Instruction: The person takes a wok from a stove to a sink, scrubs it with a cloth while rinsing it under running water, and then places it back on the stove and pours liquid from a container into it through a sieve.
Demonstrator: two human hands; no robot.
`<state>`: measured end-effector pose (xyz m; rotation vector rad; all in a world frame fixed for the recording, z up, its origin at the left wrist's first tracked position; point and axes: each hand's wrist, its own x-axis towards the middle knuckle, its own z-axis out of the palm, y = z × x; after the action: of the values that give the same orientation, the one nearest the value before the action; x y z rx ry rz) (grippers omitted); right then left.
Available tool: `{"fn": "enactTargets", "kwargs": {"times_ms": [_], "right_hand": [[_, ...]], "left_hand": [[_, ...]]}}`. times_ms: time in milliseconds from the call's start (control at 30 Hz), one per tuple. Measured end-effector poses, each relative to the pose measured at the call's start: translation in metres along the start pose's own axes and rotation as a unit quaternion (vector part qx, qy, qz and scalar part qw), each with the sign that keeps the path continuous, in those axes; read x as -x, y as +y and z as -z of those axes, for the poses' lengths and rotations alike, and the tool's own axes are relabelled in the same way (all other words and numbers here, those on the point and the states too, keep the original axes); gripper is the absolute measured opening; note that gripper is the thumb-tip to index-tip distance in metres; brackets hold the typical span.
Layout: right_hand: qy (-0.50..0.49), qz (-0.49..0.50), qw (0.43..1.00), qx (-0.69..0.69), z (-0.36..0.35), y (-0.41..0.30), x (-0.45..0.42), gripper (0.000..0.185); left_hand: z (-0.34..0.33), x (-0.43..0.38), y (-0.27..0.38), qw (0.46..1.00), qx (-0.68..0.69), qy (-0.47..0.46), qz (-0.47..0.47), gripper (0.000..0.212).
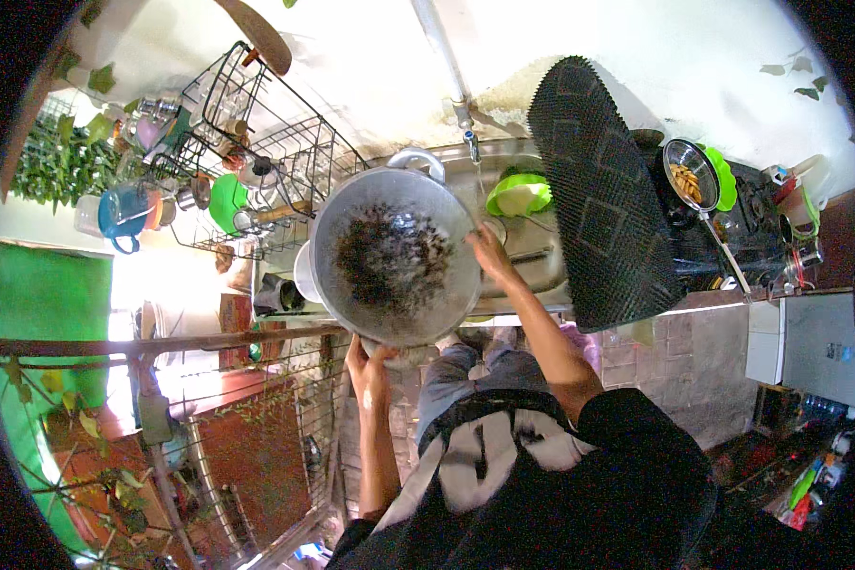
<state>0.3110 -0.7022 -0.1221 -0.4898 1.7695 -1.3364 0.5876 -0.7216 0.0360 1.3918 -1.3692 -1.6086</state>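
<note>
A large round aluminium pot (395, 263), its inside marked with dark stains, is tilted towards the camera at the left of the metal sink (516, 281). My left hand (370, 367) grips the pot's near handle, which it mostly hides. My right hand (488, 249) is at the pot's right rim; the pot wall hides part of its fingers, so its hold cannot be told. The far loop handle (417, 160) points to the wall. Right of the pot, a thin stream of water falls from the tap (471, 142), beside a bright green bowl (520, 194) in the sink.
A black textured mat (598, 199) leans over the sink's right side. A black wire dish rack (306, 153) with cups and glassware stands at the left. On the black stove (748, 214) at the right lies a strainer (691, 174) holding yellowish pieces. A railing (164, 345) runs at the lower left.
</note>
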Motion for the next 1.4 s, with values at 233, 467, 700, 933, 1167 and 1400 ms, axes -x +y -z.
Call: {"fn": "enactTargets", "kwargs": {"times_ms": [233, 467, 700, 933, 1167, 1400], "right_hand": [[0.129, 0.183, 0.967, 0.123, 0.055, -0.007, -0.019, 0.049], [0.233, 0.48, 0.801, 0.272, 0.069, -0.112, -0.072, 0.058], [0.064, 0.485, 0.825, 0.282, 0.08, -0.104, -0.109, 0.041], [0.116, 0.544, 0.775, 0.299, 0.096, -0.101, -0.125, 0.045], [0.117, 0.541, 0.798, 0.237, 0.087, -0.108, -0.125, 0.033], [0.237, 0.54, 0.747, 0.305, 0.064, -0.115, -0.105, 0.021]], "left_hand": [[-0.017, -0.001, -0.034, 0.979, 0.146, -0.024, 0.142, 0.041], [-0.014, -0.001, -0.069, 0.969, 0.17, -0.096, 0.154, 0.045], [-0.016, 0.005, -0.074, 0.971, 0.153, -0.076, 0.166, 0.048], [-0.004, 0.005, -0.083, 0.964, 0.196, -0.067, 0.168, 0.054], [-0.006, 0.018, -0.064, 0.973, 0.154, -0.04, 0.167, 0.052], [0.006, 0.035, -0.061, 0.977, 0.165, 0.0, 0.136, 0.056]]}}
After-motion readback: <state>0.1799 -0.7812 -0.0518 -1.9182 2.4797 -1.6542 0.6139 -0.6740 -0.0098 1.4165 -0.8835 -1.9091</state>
